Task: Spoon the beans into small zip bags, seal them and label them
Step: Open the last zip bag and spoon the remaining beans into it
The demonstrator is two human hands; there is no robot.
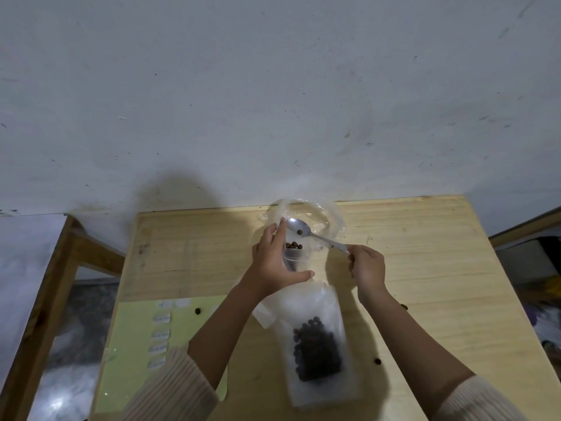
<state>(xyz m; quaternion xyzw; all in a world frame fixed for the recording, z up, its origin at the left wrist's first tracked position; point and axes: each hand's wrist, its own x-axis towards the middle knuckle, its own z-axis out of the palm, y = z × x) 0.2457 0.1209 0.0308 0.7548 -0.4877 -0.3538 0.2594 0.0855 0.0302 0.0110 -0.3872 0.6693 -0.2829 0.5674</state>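
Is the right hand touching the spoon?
Touching. The head view shows the right hand with its fingers curled round the end of the handle of the spoon, with no gap between them.

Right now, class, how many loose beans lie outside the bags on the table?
3 beans: one on the green sheet, one right of the filled bag, one beside the right forearm. Arms may hide others.

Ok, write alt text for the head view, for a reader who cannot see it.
A person's left hand grips a small clear zip bag holding a few beans while the right hand holds a metal spoon over it. Nearer, a frosted pouch of dark beans lies on the wooden table, beside a green sheet of white labels.
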